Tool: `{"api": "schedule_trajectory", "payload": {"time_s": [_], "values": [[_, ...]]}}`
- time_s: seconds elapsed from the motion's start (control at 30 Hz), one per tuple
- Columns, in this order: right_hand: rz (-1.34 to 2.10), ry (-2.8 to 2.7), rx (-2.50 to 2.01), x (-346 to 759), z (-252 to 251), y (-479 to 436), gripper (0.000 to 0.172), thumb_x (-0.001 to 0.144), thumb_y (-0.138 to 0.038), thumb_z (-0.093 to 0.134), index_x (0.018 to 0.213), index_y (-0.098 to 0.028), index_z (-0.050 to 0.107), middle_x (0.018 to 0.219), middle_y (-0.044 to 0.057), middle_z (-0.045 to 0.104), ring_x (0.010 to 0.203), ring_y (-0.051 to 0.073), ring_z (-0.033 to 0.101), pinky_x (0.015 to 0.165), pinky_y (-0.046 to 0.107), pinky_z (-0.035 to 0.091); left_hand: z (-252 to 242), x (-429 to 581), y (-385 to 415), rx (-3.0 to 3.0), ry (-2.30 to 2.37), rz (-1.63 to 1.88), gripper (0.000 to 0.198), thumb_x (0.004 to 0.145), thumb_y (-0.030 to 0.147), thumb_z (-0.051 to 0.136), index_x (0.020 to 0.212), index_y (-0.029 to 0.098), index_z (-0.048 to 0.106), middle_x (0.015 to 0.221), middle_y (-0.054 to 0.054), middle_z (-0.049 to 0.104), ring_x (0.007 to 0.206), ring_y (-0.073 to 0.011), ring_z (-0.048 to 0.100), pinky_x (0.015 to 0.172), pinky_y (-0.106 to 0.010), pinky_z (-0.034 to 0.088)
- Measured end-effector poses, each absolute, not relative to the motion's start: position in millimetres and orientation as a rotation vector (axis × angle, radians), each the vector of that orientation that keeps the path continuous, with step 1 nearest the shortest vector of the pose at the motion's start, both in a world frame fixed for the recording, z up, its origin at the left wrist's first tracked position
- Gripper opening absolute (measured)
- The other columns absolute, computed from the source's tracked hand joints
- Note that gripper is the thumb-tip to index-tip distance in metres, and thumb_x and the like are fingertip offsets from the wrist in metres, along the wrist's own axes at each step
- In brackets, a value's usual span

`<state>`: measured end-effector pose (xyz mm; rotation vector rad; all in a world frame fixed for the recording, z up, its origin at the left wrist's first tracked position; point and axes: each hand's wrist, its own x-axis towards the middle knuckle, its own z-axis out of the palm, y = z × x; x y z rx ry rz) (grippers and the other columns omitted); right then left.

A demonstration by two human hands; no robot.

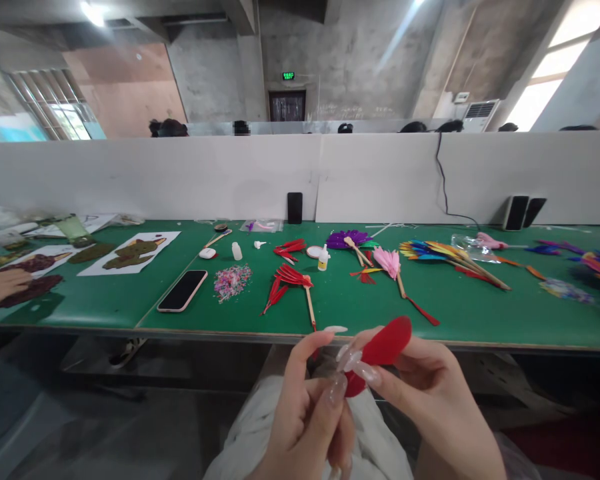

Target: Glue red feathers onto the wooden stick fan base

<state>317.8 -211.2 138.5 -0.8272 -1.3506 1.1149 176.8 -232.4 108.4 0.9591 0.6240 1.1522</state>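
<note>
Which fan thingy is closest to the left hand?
The red fan-shaped piece with the pale wooden stick; the purple fan and pink fan lie farther away.

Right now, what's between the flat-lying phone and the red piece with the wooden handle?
A pile of small multicolored bits lies there, as the head view shows.

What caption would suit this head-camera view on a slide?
Left hand and right hand hold red, petal-shaped material before a green table of colourful crafts.
</note>
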Motion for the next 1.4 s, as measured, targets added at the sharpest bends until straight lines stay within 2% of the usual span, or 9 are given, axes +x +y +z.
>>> {"api": "schedule_trajectory", "payload": {"time_s": [0.4,0.63,0.8,0.93,1.0,1.07,1.13,1.27,1.4], "values": [[1.182,-1.319,-0.774,320,134,-207,0.004,0.075,-0.022,0.073,0.076,-0.025,0.076,0.073,0.0,0.071,0.068,0.013,0.061,0.063,0.02,0.052,108,176,-232,0.981,0.57,1.153,0.043,0.09,0.046,0.051,0.128,0.029,0.042,0.042,0.009,0.041,0.034,-0.0021,0.027,0.037,-0.009,0.025],[1.218,-1.313,-0.707,322,133,-210,0.012,0.078,-0.018,0.071,0.083,-0.028,0.076,0.079,-0.002,0.072,0.07,0.011,0.063,0.067,0.018,0.052,110,177,-232,0.973,0.546,1.143,0.043,0.09,0.046,0.05,0.128,0.028,0.041,0.043,0.009,0.04,0.035,-0.002,0.027,0.037,-0.008,0.025],[1.207,-1.256,-0.649,319,136,-212,0.022,0.079,-0.019,0.071,0.092,-0.037,0.074,0.087,-0.005,0.075,0.074,0.011,0.066,0.07,0.017,0.053,105,177,-232,1.007,0.501,1.173,0.038,0.092,0.042,0.047,0.128,0.029,0.042,0.043,0.009,0.04,0.035,-0.0016,0.028,0.038,-0.007,0.025],[1.171,-1.251,-0.691,318,135,-212,0.02,0.084,-0.024,0.066,0.095,-0.039,0.073,0.083,-0.005,0.075,0.073,0.011,0.066,0.068,0.017,0.053,101,178,-230,0.981,0.484,1.197,0.037,0.094,0.04,0.046,0.129,0.03,0.041,0.043,0.009,0.04,0.034,-0.0017,0.025,0.036,-0.007,0.024],[1.138,-1.311,-0.73,321,135,-213,0.017,0.088,-0.033,0.061,0.098,-0.037,0.073,0.083,-0.002,0.075,0.074,0.013,0.067,0.069,0.019,0.054,102,178,-230,0.96,0.52,1.197,0.037,0.093,0.04,0.046,0.129,0.03,0.041,0.043,0.009,0.04,0.034,-0.0019,0.025,0.036,-0.007,0.024],[1.069,-1.412,-0.759,323,137,-213,0.021,0.083,-0.044,0.063,0.096,-0.032,0.074,0.083,0.001,0.074,0.073,0.016,0.066,0.07,0.022,0.054,106,178,-230,0.941,0.579,1.185,0.039,0.093,0.042,0.047,0.129,0.028,0.041,0.043,0.009,0.039,0.034,-0.0026,0.025,0.036,-0.008,0.025],[0.99,-1.505,-0.811,325,139,-213,0.025,0.075,-0.048,0.07,0.089,-0.028,0.074,0.079,0.002,0.073,0.07,0.017,0.065,0.068,0.024,0.055,108,178,-230,0.939,0.627,1.177,0.042,0.092,0.043,0.048,0.129,0.027,0.041,0.043,0.009,0.039,0.034,-0.0031,0.027,0.036,-0.009,0.027],[0.902,-1.535,-0.952,323,144,-214,0.009,0.075,-0.031,0.074,0.081,-0.024,0.074,0.074,0.002,0.072,0.068,0.016,0.065,0.065,0.022,0.054,108,180,-232,0.968,0.656,1.215,0.044,0.091,0.045,0.049,0.13,0.026,0.041,0.044,0.008,0.042,0.034,-0.0022,0.026,0.037,-0.009,0.025],[0.91,-1.473,-0.933,320,143,-214,0.006,0.077,-0.023,0.071,0.081,-0.025,0.076,0.074,0.001,0.073,0.067,0.015,0.067,0.063,0.02,0.054,106,182,-233,0.984,0.658,1.247,0.046,0.09,0.046,0.049,0.13,0.025,0.04,0.043,0.008,0.042,0.035,-0.0027,0.027,0.037,-0.01,0.025]]}}
